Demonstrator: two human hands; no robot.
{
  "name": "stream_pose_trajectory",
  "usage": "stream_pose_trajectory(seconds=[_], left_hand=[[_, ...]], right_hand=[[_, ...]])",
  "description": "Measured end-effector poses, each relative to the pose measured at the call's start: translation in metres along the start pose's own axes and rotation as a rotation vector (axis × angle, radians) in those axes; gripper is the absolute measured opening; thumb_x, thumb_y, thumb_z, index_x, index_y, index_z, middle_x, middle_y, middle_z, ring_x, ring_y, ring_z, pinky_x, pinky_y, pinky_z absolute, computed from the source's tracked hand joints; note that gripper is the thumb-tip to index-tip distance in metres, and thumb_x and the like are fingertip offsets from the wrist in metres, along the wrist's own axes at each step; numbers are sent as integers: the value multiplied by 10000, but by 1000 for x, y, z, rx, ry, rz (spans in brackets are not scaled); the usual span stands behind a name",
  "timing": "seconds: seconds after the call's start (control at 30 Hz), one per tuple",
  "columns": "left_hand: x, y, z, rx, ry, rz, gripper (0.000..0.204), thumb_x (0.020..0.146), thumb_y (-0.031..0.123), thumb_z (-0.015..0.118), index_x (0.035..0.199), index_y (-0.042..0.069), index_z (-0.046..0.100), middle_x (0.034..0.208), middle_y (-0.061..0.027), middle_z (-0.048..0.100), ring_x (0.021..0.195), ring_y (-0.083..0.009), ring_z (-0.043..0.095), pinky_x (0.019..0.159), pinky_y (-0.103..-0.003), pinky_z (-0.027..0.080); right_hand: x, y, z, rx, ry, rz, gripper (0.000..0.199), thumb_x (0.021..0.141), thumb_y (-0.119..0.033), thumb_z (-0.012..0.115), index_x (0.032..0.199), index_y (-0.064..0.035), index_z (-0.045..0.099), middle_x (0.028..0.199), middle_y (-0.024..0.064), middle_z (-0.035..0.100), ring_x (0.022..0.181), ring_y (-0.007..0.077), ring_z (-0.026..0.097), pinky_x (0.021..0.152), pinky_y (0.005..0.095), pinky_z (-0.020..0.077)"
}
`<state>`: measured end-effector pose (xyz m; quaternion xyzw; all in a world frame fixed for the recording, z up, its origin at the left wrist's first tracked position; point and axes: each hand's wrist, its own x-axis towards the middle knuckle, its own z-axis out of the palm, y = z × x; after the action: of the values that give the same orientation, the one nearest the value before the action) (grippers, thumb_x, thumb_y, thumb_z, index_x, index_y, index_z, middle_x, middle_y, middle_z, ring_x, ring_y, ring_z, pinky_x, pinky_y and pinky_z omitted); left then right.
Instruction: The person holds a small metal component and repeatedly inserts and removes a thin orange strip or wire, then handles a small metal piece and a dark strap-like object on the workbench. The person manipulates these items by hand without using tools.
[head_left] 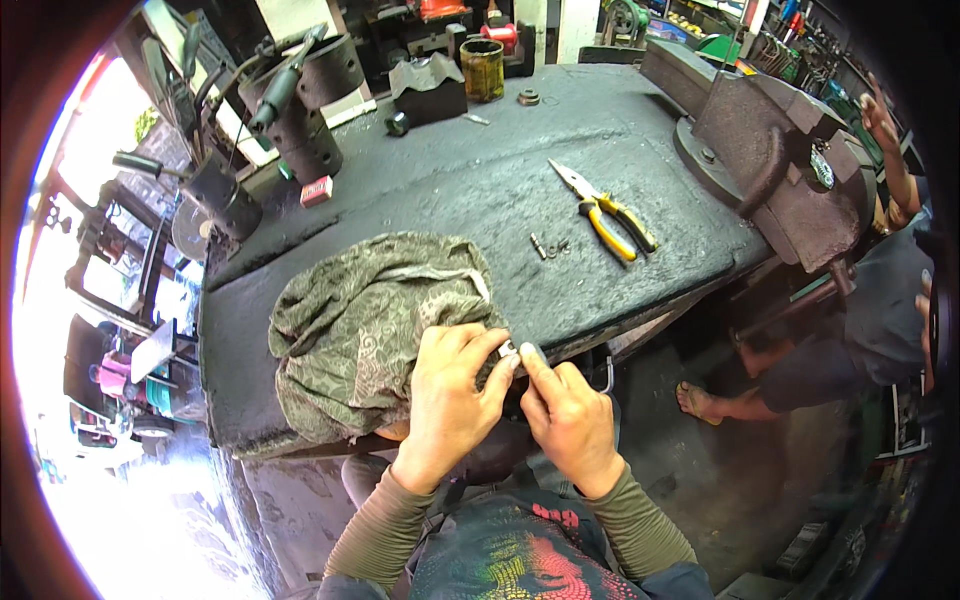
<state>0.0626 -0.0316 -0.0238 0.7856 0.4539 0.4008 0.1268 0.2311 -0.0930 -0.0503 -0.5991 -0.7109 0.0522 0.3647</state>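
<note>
Just beyond the front edge of the dark workbench (400,160), both of my hands meet at a small, shiny metal piece (506,349). My left hand (455,385) is closed, pinching it between thumb and fingers. My right hand (573,420) is curled, its index fingertip against the right side of the piece; whatever its thumb and finger hold is hidden. A crumpled green patterned cloth (345,320) lies beside my left hand. Farther back rest long-nose pliers (612,222) with yellow-and-black handles, jaws apart, and several tiny metal parts (541,246) to their left.
A heavy bench vise (775,150) stands at the right. Pipe-like tool holders (300,125), a small red box (316,191) and a stained can (483,70) stand along the back and left. Another person's bare foot (700,402) is on the floor at the right.
</note>
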Motion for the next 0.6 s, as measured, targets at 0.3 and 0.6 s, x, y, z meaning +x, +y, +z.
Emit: stream_pose_trajectory(seconds=[0.3,0.6], left_hand=[[-10,-4,12,-16,101,-37,196,896,104,884,1077,49,831,1048,-83,698,1011,-311,627,887,-425,524],[-6,-6,20,-58,183,10,170,840,46,894,998,53,831,981,-77,720,955,-299,655,842,-412,538]], right_hand=[[-3,-4,6,-31,50,0,487,948,-99,802,1429,-53,742,856,92,581,621,276,665,547,422,548],[3,-6,5,-57,41,-6,485,957,-96,794,1438,-57,740,844,103,571,621,286,658,543,425,541]])
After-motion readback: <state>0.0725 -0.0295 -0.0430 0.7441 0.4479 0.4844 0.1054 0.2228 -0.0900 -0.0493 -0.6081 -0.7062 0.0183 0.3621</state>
